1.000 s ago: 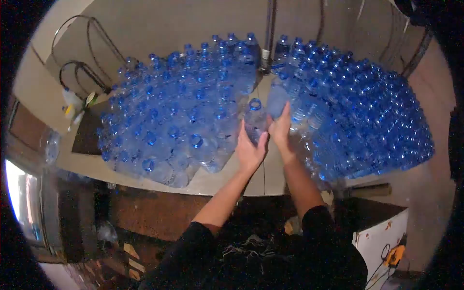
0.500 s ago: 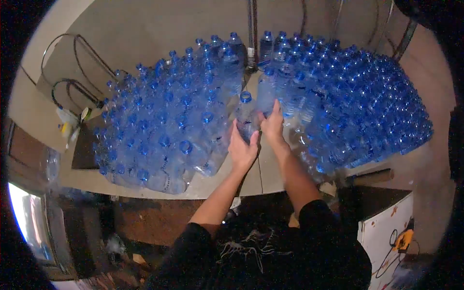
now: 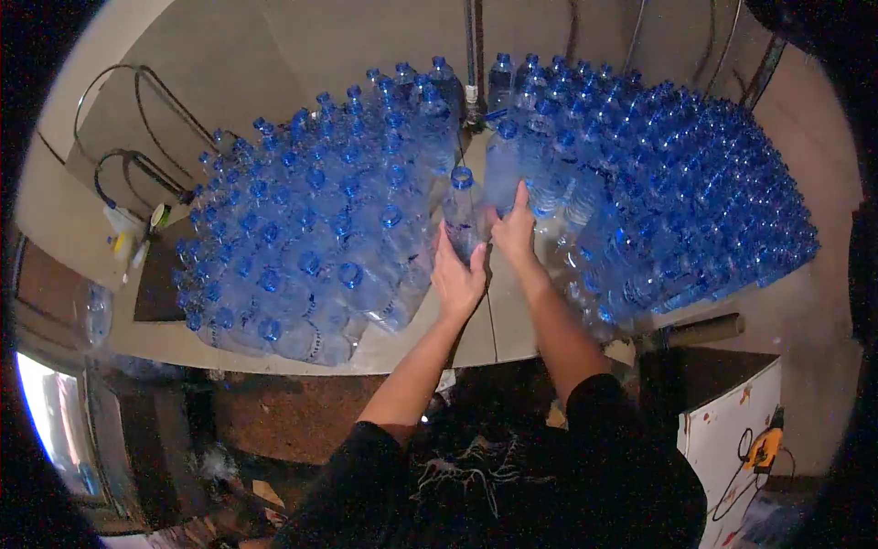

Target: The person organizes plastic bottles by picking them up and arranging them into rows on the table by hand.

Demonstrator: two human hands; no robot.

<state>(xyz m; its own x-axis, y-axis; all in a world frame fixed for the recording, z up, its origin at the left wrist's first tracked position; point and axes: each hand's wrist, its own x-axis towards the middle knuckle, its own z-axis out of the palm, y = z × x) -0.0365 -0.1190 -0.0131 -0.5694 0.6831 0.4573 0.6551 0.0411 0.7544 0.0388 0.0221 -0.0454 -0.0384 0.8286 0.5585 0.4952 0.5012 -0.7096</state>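
Two clear plastic bottles with blue necks stand upright in the gap between two large groups of similar bottles. My left hand [image 3: 459, 277] is closed around the lower part of the nearer bottle [image 3: 464, 209]. Its fingers wrap the left side and the thumb presses the right. Just to the right, my right hand [image 3: 514, 229] grips the low front of a second, hazier bottle [image 3: 501, 174], with the thumb on its left and a finger pointing up along its right. The bottle's base is hidden behind the hand.
Packed bottles fill the left [image 3: 311, 220] and right [image 3: 695, 201] of the pale countertop [image 3: 512, 337]. A vertical pipe [image 3: 472, 55] rises at the back. Curved hoses [image 3: 142, 101] stand at far left. A cardboard tube [image 3: 704, 329] lies near the right front; an orange tool [image 3: 765, 450] hangs below.
Both hands keep their grip on the two bottles, with almost no movement. The whole view has shifted very slightly.
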